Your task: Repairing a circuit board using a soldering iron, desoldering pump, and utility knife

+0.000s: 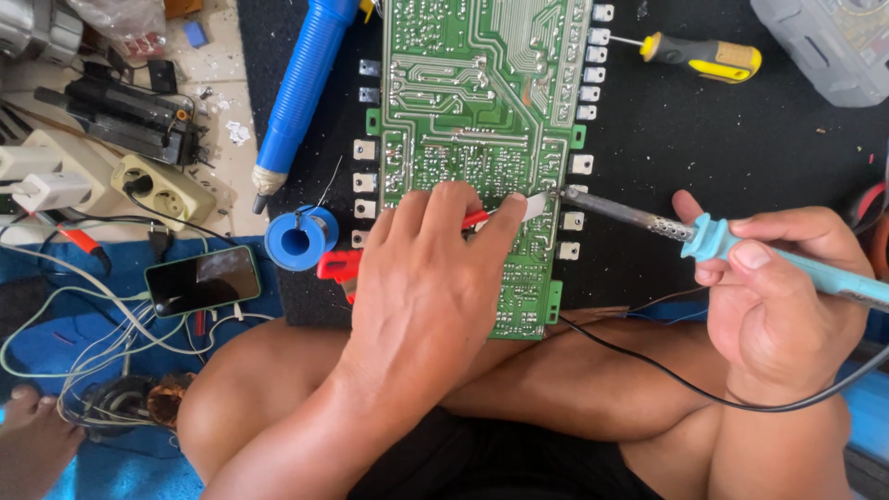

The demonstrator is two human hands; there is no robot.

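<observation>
A long green circuit board lies solder side up on a black mat in front of my crossed legs. My left hand rests on the board's near end and grips a red-handled cutter whose white blade tip sticks out past my fingers. My right hand holds a light blue soldering iron. Its metal tip touches the board's right edge, just beside the blade tip.
A blue desoldering pump and a blue solder spool lie left of the board. A yellow-and-black screwdriver and a grey case sit at the top right. At left are a phone, power strips and tangled wires.
</observation>
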